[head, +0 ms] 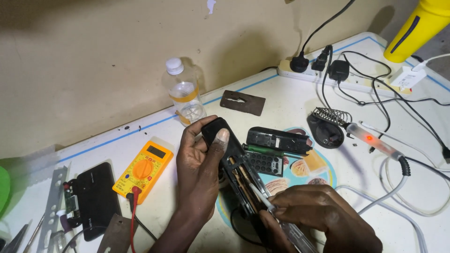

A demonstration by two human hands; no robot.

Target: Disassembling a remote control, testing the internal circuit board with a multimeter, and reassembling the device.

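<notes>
My left hand [200,166] grips a long black opened device [233,165] at its upper end, thumb pressed on the casing. Its inside shows brown and metal parts. My right hand [323,215] holds a thin tool with a clear handle [300,239]; its pale tip [258,193] reaches into the opened device. Beside the device lie a black casing half [277,139], a green circuit strip [267,150] and a black keypad piece [265,163].
A yellow multimeter [143,170] with red and black leads lies at left, next to a black box [97,197]. A plastic bottle [183,91] stands by the wall. A soldering iron [375,140] rests on its coil stand [328,126]. A power strip [328,77], cables and metal scraps surround the area.
</notes>
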